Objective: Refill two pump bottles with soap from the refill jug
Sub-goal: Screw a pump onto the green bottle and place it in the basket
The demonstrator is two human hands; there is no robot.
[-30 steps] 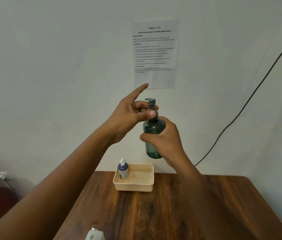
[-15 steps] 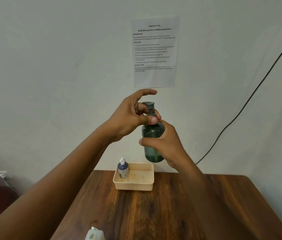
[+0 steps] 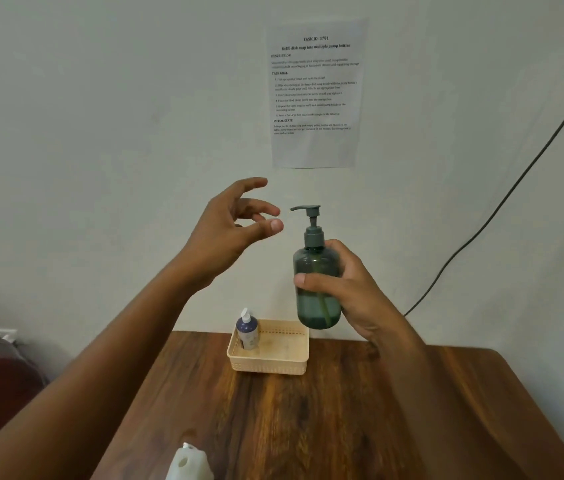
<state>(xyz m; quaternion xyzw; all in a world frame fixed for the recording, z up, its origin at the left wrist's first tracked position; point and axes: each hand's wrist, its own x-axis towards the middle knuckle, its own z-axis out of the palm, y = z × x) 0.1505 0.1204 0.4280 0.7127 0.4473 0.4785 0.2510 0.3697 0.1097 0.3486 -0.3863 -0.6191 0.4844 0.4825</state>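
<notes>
Holding green pump bottle in right hand, left hand spread beside it

On the brown wooden counter, the woven cream plastic basket at 12 o'clock has free room in its right part; a small dark-blue pump bottle fills its left corner. A white plastic jug stands at 6 o'clock. The wood between them lies bare.
</notes>
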